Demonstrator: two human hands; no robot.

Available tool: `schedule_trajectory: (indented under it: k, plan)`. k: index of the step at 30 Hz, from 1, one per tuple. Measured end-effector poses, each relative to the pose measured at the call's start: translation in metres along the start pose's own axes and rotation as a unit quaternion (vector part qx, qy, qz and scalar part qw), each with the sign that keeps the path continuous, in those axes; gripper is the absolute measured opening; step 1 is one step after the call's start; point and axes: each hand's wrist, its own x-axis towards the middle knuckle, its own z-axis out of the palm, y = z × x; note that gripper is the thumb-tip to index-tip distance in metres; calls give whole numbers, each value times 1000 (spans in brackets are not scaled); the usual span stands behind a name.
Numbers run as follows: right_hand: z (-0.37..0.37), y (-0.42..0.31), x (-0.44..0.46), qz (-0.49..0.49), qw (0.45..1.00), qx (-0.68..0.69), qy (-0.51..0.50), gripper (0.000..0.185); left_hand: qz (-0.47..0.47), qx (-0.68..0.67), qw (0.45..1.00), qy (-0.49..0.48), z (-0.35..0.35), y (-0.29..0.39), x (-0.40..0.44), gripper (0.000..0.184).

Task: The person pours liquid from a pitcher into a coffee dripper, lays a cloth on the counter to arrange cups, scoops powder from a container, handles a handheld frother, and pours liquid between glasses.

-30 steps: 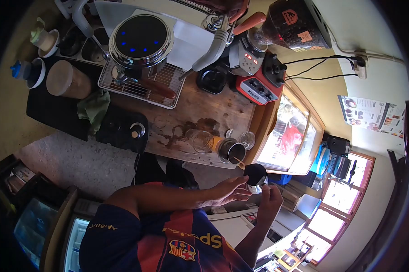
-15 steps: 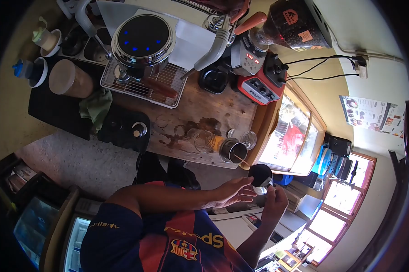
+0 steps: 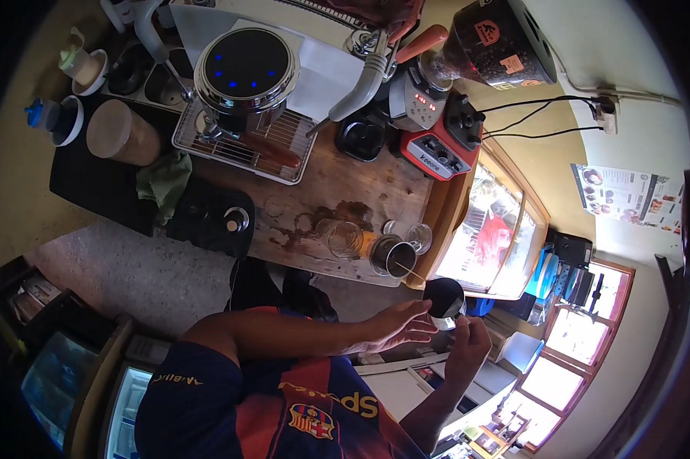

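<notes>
Beyond the counter's near edge I hold a round glass-like cup (image 3: 444, 298) with a very dark mouth or contents. Its lower side looks clear and shiny. My right hand (image 3: 471, 344) pinches it from the right, fingers curled in. Stretched out toward the other side, my left hand (image 3: 398, 325) has its fingers apart, with fingertips at or touching the cup's rim. Whether they bear any weight I cannot tell. Close by on the counter stands a metal pitcher (image 3: 392, 255) with a thin stick leaning out of it. Clear glasses (image 3: 345, 239) stand beside it.
An espresso machine (image 3: 245, 69) with a drip tray (image 3: 200, 149) fills the back. To its right are a red blender base (image 3: 437, 149) and a bean grinder (image 3: 498, 46). A glass display case (image 3: 490, 222) borders the wet wooden counter (image 3: 284, 245). A green cloth (image 3: 165, 183) lies left.
The cup and both hands have shifted slightly to the right, and the cup's dark face has turned a little. Things on the counter stay in place.
</notes>
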Motion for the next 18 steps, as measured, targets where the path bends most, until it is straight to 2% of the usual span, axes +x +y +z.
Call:
schedule_trajectory:
  k: [13,18]
  plan:
    - [-1,-3,-1,-3,1000,-13,1,19,9,-12,1000,-19,-5,-4,4,60]
    - [3,-6,-2,-6,1000,-8,-3,27,7,-19,1000,-19,-7,-6,2,60]
